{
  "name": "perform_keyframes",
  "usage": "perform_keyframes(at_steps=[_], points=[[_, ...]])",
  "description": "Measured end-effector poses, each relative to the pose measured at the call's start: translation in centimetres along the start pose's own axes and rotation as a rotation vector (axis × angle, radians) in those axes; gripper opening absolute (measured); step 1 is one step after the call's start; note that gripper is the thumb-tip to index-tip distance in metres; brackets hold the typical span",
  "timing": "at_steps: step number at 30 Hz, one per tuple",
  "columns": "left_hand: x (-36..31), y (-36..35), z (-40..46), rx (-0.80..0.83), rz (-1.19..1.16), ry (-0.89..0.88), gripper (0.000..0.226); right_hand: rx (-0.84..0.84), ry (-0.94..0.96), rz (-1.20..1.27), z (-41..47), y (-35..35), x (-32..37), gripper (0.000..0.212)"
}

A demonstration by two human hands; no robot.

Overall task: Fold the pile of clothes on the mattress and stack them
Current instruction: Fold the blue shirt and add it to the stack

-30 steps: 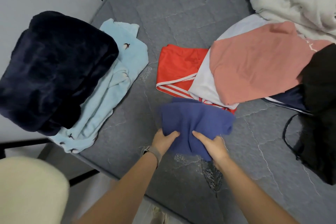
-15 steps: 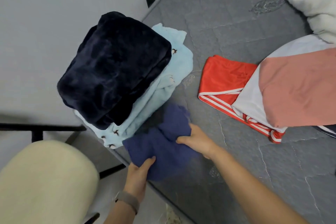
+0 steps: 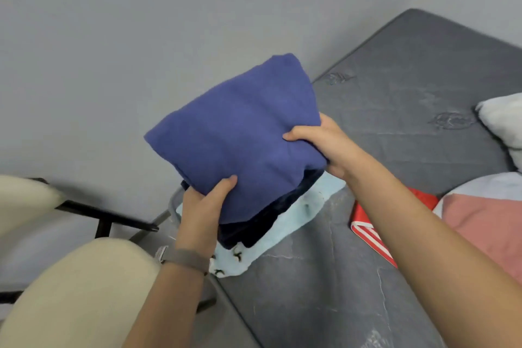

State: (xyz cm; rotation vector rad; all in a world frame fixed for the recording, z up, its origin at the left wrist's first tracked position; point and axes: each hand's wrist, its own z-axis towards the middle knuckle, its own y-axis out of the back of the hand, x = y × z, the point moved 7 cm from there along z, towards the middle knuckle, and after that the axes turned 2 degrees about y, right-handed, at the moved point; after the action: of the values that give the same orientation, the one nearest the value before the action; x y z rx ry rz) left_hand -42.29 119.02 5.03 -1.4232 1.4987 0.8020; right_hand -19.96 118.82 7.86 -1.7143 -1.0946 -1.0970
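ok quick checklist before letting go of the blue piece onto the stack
1. Both hands gripping: left hand and right hand hold the folded blue garment at opposite edges: ok.
2. Fold intact, no loose ends hanging: ok.
3. Over the stack: it covers the dark navy garment: ok.
4. Resting on the stack yet: cannot tell.
5. Stack base: light blue garment lies flat near the corner of the mattress: ok.
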Motion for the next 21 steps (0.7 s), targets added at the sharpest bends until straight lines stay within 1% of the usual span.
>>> perform_keyframes(at_steps=[2,4,5,6,8,11,13,15,16,17,18,21], points=[[2.8,1.2,2.5,-0.062,0.032,0.17,0.037,-0.102,-0.076,-0.252,2.9,0.3,-2.5,0.03],[5.6,2.6,3.7,-0.079,0.11,0.297,0.031,-0.18,-0.144,-0.525,4.4,1.1,-5.6,0.03],[6.6,3.1,4.0,-0.077,0.135,0.326,0.03,-0.211,-0.168,-0.59,4.5,1.5,-7.0,0.032],[7.2,3.5,4.0,-0.075,0.144,0.335,0.031,-0.241,-0.178,-0.591,4.4,2.0,-8.2,0.036],[7.3,4.0,3.8,-0.079,0.133,0.316,0.031,-0.303,-0.142,-0.508,3.9,2.9,-9.7,0.041],[7.0,5.3,2.9,-0.156,0.075,0.245,0.015,-0.365,-0.052,-0.26,2.1,4.2,-10.5,0.041],[6.8,6.9,1.2,-0.309,0.065,0.146,0.016,-0.394,-0.063,-0.07,0.4,5.7,-11.8,0.032],[5.6,8.1,-1.7,-0.499,0.169,-0.085,0.015,-0.445,-0.103,-0.004,-2.0,8.5,-14.2,0.017],[5.0,7.7,-3.4,-0.525,0.246,-0.216,0.019,-0.473,-0.121,-0.052,-3.5,10.2,-15.4,0.015],[4.9,6.7,-4.8,-0.496,0.334,-0.304,0.028,-0.498,-0.136,-0.162,-5.0,12.5,-16.8,0.018],[5.6,5.5,-5.8,-0.424,0.414,-0.349,0.03,-0.512,-0.155,-0.336,-6.5,15.1,-18.0,0.022],[10.2,0.9,-6.5,-0.145,0.648,-0.281,0.02,-0.513,-0.23,-0.953,-11.1,23.0,-20.0,0.038]])
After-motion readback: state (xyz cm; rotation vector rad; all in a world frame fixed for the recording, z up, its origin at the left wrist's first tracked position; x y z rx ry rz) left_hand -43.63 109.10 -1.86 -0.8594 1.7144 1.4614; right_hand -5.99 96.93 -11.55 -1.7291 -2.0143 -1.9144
